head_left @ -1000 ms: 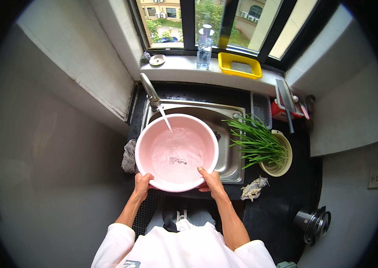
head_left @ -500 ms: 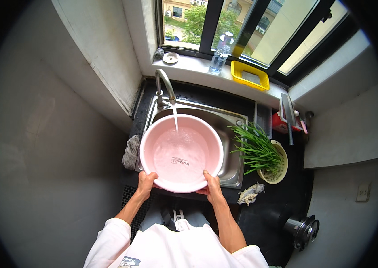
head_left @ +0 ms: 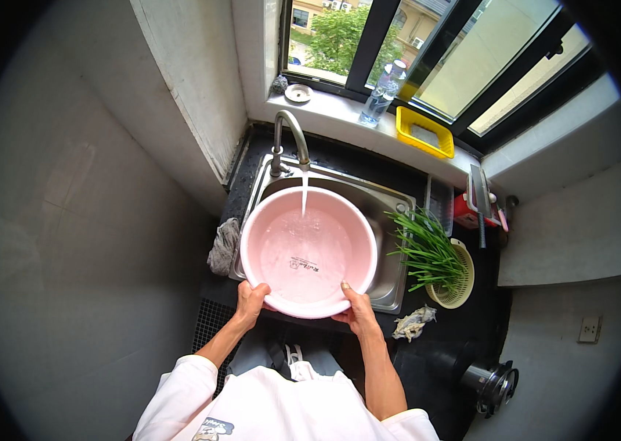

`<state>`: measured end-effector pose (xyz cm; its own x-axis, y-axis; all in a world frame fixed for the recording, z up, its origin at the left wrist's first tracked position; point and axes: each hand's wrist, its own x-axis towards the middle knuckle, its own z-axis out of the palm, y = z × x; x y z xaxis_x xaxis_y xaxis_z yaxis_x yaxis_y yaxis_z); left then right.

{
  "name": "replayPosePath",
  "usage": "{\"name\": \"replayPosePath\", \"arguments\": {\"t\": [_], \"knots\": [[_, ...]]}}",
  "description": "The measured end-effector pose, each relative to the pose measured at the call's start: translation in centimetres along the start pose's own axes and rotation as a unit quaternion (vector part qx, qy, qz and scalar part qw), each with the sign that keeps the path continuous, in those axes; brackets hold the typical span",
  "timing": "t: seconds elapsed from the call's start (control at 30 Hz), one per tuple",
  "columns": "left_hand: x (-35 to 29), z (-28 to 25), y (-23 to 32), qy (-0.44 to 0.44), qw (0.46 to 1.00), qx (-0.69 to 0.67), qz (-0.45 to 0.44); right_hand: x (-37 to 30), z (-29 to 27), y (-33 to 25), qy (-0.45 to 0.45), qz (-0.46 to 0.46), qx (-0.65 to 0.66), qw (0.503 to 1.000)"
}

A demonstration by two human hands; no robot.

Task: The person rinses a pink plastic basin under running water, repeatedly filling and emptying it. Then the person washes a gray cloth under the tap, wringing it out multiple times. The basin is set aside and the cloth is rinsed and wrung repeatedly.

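A round pink basin (head_left: 281,213) stands over the metal sink (head_left: 391,283), with water in its bottom. From the curved faucet (head_left: 292,125) a stream runs down into it. My left hand (head_left: 253,301) grips the basin's near left rim, thumb on top and fingers hidden underneath. At the near right rim my right hand (head_left: 356,307) holds on the same way, its thumb reaching inside the edge. Right of the sink, long green stalks of a leafy vegetable (head_left: 431,253) lie in a cream colander (head_left: 464,283).
On the black counter are a grey rag (head_left: 224,246), a crumpled cloth (head_left: 414,323), a cleaver (head_left: 479,195) by a red box (head_left: 464,213), and a dark metal appliance (head_left: 492,384). The windowsill bears a plastic bottle (head_left: 382,95), a yellow basket (head_left: 424,134) and a small dish (head_left: 298,93).
The view has shifted slightly, so most things sit a little further right and lower. Both hands keep their hold on the basin, and the water still runs.
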<state>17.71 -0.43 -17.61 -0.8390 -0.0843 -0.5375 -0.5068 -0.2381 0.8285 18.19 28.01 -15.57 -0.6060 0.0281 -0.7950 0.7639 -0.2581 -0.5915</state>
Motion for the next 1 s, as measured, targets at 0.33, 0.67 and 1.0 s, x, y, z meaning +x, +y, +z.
{"name": "replayPosePath", "arguments": {"t": [0.33, 0.67, 1.0], "knots": [[0.1, -0.2, -0.4, -0.007, 1.000, 0.003, 0.002, 1.3, 0.3, 0.6, 0.042, 0.010, 0.043, 0.998], [-0.6, 0.8, 1.1, 0.014, 0.999, -0.005, -0.031, 0.2, 0.2, -0.1, 0.010, -0.003, 0.049, 0.999], [0.3, 0.3, 0.5, -0.008, 0.999, -0.006, -0.035, 1.1, 0.1, -0.7, -0.004, 0.005, 0.062, 0.998]]}}
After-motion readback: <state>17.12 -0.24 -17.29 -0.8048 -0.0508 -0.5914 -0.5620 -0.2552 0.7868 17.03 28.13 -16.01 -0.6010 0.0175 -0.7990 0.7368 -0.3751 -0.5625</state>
